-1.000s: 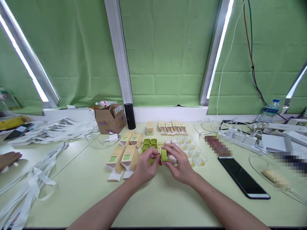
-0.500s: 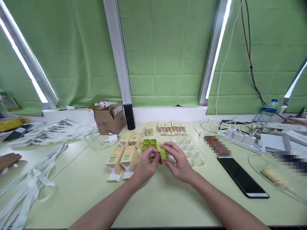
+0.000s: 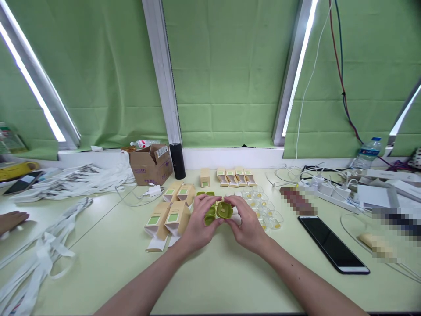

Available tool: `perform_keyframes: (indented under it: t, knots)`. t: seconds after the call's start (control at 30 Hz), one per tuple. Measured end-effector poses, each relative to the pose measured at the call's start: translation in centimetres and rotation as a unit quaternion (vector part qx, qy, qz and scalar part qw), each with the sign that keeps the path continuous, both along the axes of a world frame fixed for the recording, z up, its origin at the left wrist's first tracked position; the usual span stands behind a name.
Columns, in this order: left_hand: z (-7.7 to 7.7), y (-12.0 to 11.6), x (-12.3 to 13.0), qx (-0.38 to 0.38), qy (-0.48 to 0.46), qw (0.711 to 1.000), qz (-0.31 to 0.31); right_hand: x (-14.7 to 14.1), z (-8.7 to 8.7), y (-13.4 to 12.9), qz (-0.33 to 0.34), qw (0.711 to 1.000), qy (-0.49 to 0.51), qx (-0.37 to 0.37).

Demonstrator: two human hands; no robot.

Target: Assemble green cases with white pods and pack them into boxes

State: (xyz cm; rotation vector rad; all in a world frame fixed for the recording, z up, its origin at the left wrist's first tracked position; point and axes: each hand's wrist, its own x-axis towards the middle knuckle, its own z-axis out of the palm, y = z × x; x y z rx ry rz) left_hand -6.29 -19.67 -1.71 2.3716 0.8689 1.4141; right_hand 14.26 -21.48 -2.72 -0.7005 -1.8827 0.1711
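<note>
A small green square cup (image 3: 224, 210) is held up between my two hands, its hollow side facing me. My right hand (image 3: 246, 224) pinches it from the right with thumb and fingers. From the left, my left hand (image 3: 200, 224) curls its fingers and thumb about its edge. More green cups (image 3: 210, 213) stand just behind my left hand, partly hidden by it. Clear plastic cups (image 3: 263, 206) with yellow bottoms are grouped beyond my right hand. Left of my hands stand open cardboard boxes (image 3: 177, 216) with green labels.
At the back are a closed small box (image 3: 205, 177), a row of open boxes (image 3: 236, 177), a brown carton (image 3: 150, 164) and a black cylinder (image 3: 177, 160). A phone (image 3: 333, 242) lies right, near cables and a power strip (image 3: 338, 199). White straps and another person's hand (image 3: 13, 220) are left.
The green cup has been turned between my hands, so its hollow side now faces me. My fingers have shifted around its edges. The surrounding boxes and cups stay put.
</note>
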Motion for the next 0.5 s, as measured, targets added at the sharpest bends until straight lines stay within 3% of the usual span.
perform_keyframes:
  t: [0.3,0.5]
  knots:
    - [0.04,-0.03,0.36,0.003,-0.015,1.000,0.021,0.27,0.80,-0.46,-0.013,0.997,-0.013,0.071]
    - [-0.39,0.00,0.57,0.064,-0.013,0.998,0.023,-0.13,0.66,-0.31,-0.110,0.983,-0.037,0.140]
